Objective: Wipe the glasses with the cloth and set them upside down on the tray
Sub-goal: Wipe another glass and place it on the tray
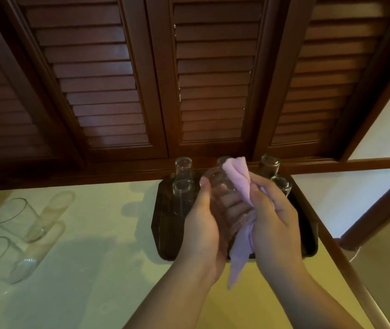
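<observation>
The glass (222,198) is in the air above the near part of the dark tray (163,233), between the two hands. Its long axis goes away from the person and a little up. One end points toward the wooden shutters (213,79), but I cannot tell if this far end is the mouth or the base.

The left hand (203,224) holds the glass from the left side. The thumb lies on top and the fingers (233,201) curl under it, visible through the clear wall. The right hand (274,219) grips the lilac cloth (236,179) and presses it on the right side of the glass. One end of the cloth stands up past the far end of the glass, and the other end hangs down between the wrists.

Four glasses (183,186) stand on the far part of the tray, and they look upside down. The near part of the tray, just below the hands, is free. I judge the left hand must turn the glass so the mouth faces down, then lower it there.

Three more glasses (11,214) wait on the pale counter (94,233) at the left, well apart from the tray.
</observation>
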### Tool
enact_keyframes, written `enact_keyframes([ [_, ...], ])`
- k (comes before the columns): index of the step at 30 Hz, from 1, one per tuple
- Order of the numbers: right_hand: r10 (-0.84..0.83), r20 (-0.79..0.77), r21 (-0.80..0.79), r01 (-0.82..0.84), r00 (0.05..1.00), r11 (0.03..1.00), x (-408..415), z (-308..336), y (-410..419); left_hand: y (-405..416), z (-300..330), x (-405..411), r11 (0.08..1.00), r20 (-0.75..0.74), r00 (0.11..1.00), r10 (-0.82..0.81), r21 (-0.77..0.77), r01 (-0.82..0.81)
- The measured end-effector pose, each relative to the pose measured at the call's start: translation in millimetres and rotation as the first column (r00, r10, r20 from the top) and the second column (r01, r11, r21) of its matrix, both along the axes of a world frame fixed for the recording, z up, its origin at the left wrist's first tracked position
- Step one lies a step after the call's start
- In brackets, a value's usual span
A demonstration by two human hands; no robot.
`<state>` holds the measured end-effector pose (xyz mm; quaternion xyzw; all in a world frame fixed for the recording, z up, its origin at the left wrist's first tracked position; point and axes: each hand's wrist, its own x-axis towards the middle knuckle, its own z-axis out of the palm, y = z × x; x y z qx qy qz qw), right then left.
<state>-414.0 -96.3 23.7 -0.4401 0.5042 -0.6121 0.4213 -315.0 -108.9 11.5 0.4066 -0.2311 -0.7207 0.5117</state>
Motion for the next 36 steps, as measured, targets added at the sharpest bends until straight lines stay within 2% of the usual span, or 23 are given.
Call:
enact_keyframes([
  [2,0.022,0.059,0.013,-0.023,0.998,1.000,3,-6,9,-3,7,0,0.999,0.080,0.996,-0.024,-0.043,0.028],
  [4,0.053,0.174,0.027,-0.059,0.983,0.998,10,-18,27,-7,8,-2,0.994,0.261,0.965,-0.015,-0.099,0.042],
  [6,0.004,0.196,-0.002,-0.003,0.981,1.000,13,-27,40,-6,6,-4,0.992,0.383,0.923,0.025,-0.127,0.026],
  [8,-0.029,0.036,-0.067,0.031,0.999,0.997,4,-22,35,-2,0,-9,0.989,0.370,0.926,0.078,-0.143,-0.026],
  [10,0.032,-0.100,-0.067,-0.038,0.994,0.997,-10,-11,20,2,-5,-14,0.990,0.256,0.963,0.085,-0.131,-0.053],
  [12,0.106,-0.081,-0.007,-0.107,0.991,0.994,-24,-2,8,4,0,-20,0.995,0.123,0.990,0.066,-0.086,-0.056],
  [14,0.130,-0.021,0.037,-0.129,0.991,0.991,-26,4,9,1,5,-23,0.997,0.073,0.996,0.051,-0.060,-0.047],
  [16,0.082,0.059,0.078,-0.087,0.995,0.993,-21,-2,19,-5,10,-25,0.995,0.141,0.989,0.052,-0.097,-0.039],
  [18,-0.033,0.057,0.118,0.027,0.998,0.993,-16,-13,34,-10,7,-27,0.994,0.222,0.971,0.090,-0.084,-0.073],
  [21,-0.157,0.134,0.222,0.124,0.979,0.967,-21,-30,40,-11,2,-32,0.987,0.197,0.968,0.153,-0.079,-0.140],
  [24,-0.180,0.374,0.438,-0.002,0.910,0.899,-36,-45,30,-12,-4,-36,0.974,0.198,0.956,0.214,-0.122,-0.193],
  [26,-0.196,0.461,0.558,-0.111,0.866,0.823,-47,-56,24,-13,-8,-37,0.961,0.240,0.939,0.248,-0.183,-0.207],
  [28,-0.132,0.490,0.592,-0.217,0.862,0.776,-59,-70,20,-13,-11,-37,0.955,0.296,0.925,0.238,-0.245,-0.167],
  [30,-0.162,0.489,0.639,-0.225,0.857,0.736,-75,-76,18,-12,-13,-37,0.949,0.361,0.911,0.200,-0.303,-0.088],
  [33,-0.147,0.534,0.580,-0.234,0.833,0.780,-90,-94,8,-11,-20,-35,0.937,0.501,0.844,0.190,-0.349,-0.004],
  [34,-0.131,0.474,0.538,-0.168,0.871,0.826,-97,-106,7,-11,-24,-35,0.933,0.530,0.826,0.192,-0.359,0.013],
  [35,-0.091,0.341,0.476,-0.089,0.936,0.875,-105,-121,4,-12,-28,-35,0.931,0.549,0.813,0.191,-0.364,0.028],
  [36,-0.032,0.138,0.357,-0.020,0.990,0.934,-114,-136,6,-12,-32,-35,0.930,0.567,0.802,0.187,-0.366,0.042],
])
